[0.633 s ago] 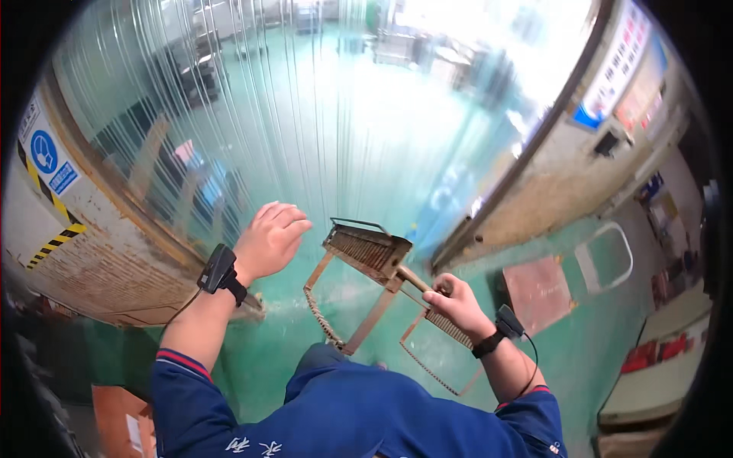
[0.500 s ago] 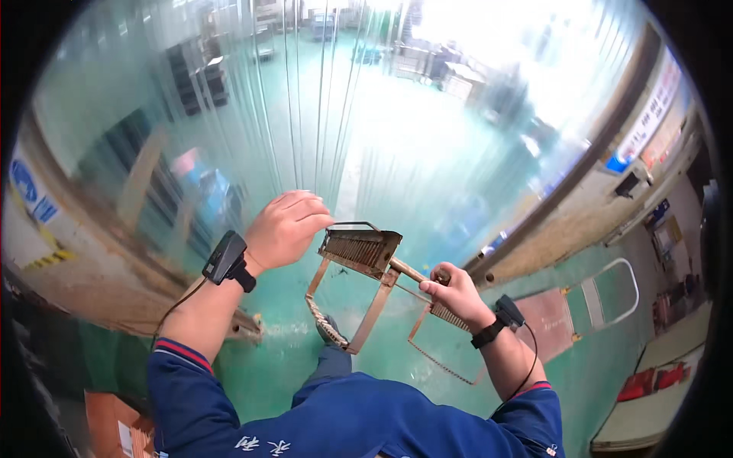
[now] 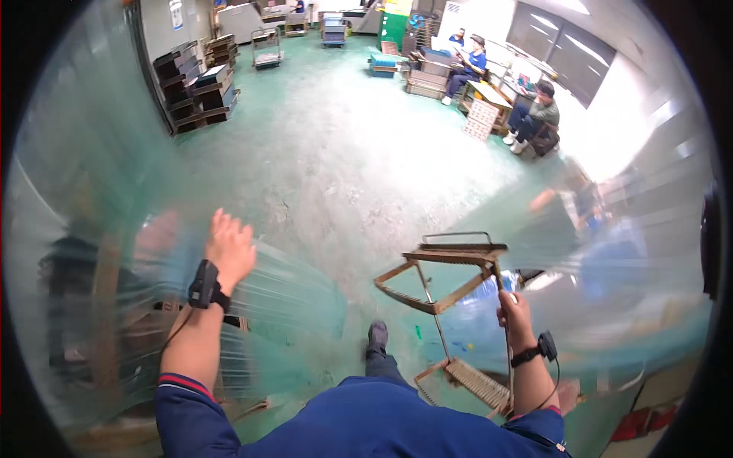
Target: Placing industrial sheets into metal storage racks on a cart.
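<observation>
Both hands busy: my left hand [image 3: 229, 248], fingers spread, pushes aside the clear plastic strip curtain [image 3: 290, 298]; my right hand [image 3: 515, 313] grips the rusty metal wire rack [image 3: 443, 278] clear of it.

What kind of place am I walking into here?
Most likely a factory or warehouse floor: a clear strip curtain pushed aside by the left hand, a worn green floor, and stacked crates on pallets.

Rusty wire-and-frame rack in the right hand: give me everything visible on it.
The rusty brown metal rack is an open frame of flat bars and thin wire rods, with a comb-like slotted strip at its lower end and a wire loop on top. It hangs tilted in mid-air above the green floor, carried at the person's right side. The right hand grips one thin upright rod; nothing else touches it.
</observation>
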`<state>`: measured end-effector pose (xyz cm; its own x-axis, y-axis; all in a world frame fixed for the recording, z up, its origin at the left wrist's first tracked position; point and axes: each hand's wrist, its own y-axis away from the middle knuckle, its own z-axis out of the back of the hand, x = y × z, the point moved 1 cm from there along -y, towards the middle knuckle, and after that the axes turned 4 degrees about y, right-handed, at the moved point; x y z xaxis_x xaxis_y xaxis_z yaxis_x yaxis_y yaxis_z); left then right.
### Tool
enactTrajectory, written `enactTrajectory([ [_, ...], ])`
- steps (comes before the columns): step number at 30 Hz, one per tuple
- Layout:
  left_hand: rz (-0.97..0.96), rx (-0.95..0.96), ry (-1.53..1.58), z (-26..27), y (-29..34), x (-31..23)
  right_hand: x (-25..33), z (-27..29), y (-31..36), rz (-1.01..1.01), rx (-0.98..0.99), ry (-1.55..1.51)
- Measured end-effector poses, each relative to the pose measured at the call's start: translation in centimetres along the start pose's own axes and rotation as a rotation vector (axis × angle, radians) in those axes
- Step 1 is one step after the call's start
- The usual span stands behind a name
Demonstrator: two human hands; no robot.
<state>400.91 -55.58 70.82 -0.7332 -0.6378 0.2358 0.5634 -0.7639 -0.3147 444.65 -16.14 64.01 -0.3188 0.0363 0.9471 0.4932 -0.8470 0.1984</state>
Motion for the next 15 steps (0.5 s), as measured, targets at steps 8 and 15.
enactTrajectory([
  [8,0.731,0.567,0.055,-23.0,19.3,7.2,-10.1,-1.5,-13.6,-0.232,-0.105,-0.199],
  [15,1.023,1.123,0.728,-32.1,30.1,-2.1,-9.3,-7.6,-31.9,-0.329,-0.255,0.007],
])
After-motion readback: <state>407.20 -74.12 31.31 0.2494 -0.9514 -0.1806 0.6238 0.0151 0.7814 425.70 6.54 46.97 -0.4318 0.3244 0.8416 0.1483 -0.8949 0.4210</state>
